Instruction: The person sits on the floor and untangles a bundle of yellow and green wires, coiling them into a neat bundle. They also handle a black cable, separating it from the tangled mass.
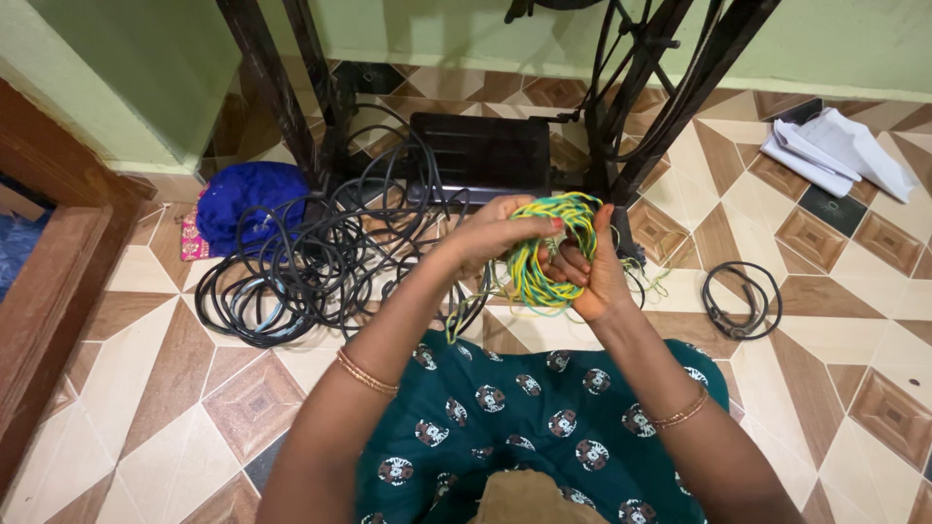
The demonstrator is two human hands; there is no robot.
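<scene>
At far left, a blue cloth bundle (250,199) lies on the tiled floor (165,349), touching the edge of a large tangle of black cable (311,267) that spreads across the tiles toward the black metal stand (291,107) and the dark flat pedal (481,155) behind it.

The left hand (495,236) is raised above the lap. Its grip is closed over the left side of a coil of yellow-and-green wire (544,262), fingers curled across the top of the loops. A loose strand of the same wire hangs down from the coil beneath this hand.

The coil sits between both hands, held clear of the floor, above the green patterned garment (544,417).

The right hand (594,272) supports the coil from the right and below. Its grip is partly closed, fingers hooked through the loops, palm facing the coil.

Farther right, a small coil of black cable (743,299) lies apart on the floor. White folded papers (835,150) rest near the wall.
</scene>
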